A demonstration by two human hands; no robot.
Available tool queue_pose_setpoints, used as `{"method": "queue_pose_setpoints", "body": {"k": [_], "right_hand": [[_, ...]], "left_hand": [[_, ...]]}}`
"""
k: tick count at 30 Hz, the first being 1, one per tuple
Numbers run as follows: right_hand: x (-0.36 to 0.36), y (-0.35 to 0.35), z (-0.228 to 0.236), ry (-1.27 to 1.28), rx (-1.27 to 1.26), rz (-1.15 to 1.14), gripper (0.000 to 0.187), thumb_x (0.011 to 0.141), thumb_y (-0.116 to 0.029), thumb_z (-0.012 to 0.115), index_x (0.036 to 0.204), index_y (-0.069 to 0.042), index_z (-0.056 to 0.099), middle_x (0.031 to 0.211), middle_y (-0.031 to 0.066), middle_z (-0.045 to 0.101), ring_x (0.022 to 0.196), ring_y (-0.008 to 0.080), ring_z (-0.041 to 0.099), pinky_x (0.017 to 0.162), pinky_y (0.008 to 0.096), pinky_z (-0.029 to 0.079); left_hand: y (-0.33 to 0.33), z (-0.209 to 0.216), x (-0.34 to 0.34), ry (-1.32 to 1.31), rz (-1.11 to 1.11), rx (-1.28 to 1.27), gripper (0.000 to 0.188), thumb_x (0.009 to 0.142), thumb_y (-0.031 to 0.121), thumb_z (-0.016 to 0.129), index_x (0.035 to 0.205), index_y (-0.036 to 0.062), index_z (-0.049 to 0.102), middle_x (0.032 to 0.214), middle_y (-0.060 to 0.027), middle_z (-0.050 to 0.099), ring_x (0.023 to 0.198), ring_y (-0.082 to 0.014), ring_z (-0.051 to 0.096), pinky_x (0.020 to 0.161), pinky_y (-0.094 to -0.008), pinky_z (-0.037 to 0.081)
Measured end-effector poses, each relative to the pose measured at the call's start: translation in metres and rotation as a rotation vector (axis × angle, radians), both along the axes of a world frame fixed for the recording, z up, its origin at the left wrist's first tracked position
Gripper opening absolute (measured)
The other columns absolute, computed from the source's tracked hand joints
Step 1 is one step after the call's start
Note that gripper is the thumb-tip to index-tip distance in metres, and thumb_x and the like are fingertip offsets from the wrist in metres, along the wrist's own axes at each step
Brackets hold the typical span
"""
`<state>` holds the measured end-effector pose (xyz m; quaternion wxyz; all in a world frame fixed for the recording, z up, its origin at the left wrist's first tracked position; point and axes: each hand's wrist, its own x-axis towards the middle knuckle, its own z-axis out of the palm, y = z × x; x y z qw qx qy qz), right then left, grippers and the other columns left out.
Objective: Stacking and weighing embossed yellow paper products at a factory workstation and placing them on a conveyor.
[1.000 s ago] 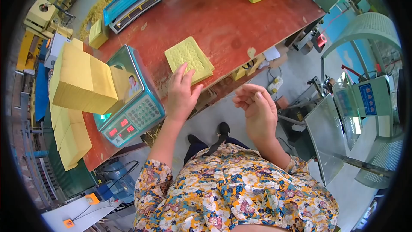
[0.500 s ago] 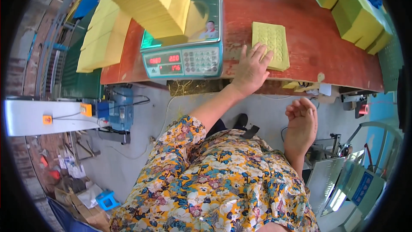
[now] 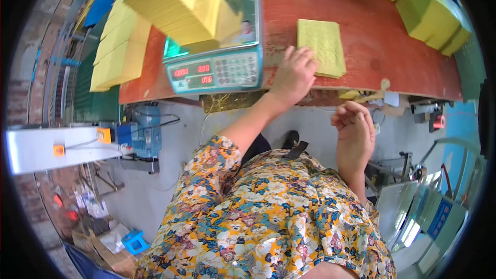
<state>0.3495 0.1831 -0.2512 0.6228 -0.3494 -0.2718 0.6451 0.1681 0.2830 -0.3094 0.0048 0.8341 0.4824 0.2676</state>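
A small stack of yellow embossed paper lies on the red worktable. My left hand is at its left near corner, palm down, fingers loosely bent and a little apart, with nothing held; whether the fingertips touch the paper I cannot tell. To the left stands a digital scale with lit red figures. It bears a tall, leaning block of yellow paper. My right hand hovers in front of the table edge, its fingers curled together and nothing visible in them.
Blocks of yellow paper line the left side of the red table, and more paper blocks sit at its far right. A blue motor and a white metal beam are at the left. Metal equipment stands at the lower right.
My left hand has slid left off the top of the small paper stack to its edge. My right hand has risen slightly and moved left.
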Motion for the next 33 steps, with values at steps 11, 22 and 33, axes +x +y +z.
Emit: {"method": "queue_pose_setpoints", "body": {"k": [11, 22, 33], "right_hand": [[0.018, -0.004, -0.01, 0.087, -0.021, -0.043, 0.027, 0.102, -0.016, 0.044, 0.112, 0.003, 0.061, 0.1, 0.0128, 0.068, 0.089, 0.0197, 0.065, 0.083, 0.0333, 0.051], [0.035, 0.038, -0.06, -0.082, -0.107, -0.023, 0.025, 0.1, -0.017, 0.048, 0.113, 0.0, 0.062, 0.098, 0.007, 0.067, 0.085, 0.014, 0.065, 0.074, 0.0276, 0.051], [0.03, 0.09, -0.066, -0.522, -0.12, 0.013, 0.03, 0.099, -0.024, 0.054, 0.113, 0.002, 0.061, 0.09, 0.0057, 0.065, 0.067, 0.0091, 0.061, 0.053, 0.0227, 0.047]], "left_hand": [[0.012, 0.003, -0.002, 0.052, -0.03, 0.005, 0.029, 0.076, 0.01, 0.073, 0.103, 0.0021, 0.064, 0.119, -0.0135, 0.062, 0.113, -0.0325, 0.057, 0.101, -0.0441, 0.043], [0.021, 0.001, -0.003, -0.058, -0.041, 0.006, 0.009, 0.085, 0.007, 0.064, 0.09, 0.0006, 0.066, 0.11, -0.0148, 0.068, 0.104, -0.0328, 0.063, 0.095, -0.0431, 0.049], [-0.018, 0.006, 0.021, 0.027, -0.019, 0.153, 0.012, 0.082, 0.004, 0.066, 0.093, 0.002, 0.066, 0.116, -0.0127, 0.065, 0.118, -0.0304, 0.058, 0.106, -0.0487, 0.04]]}}
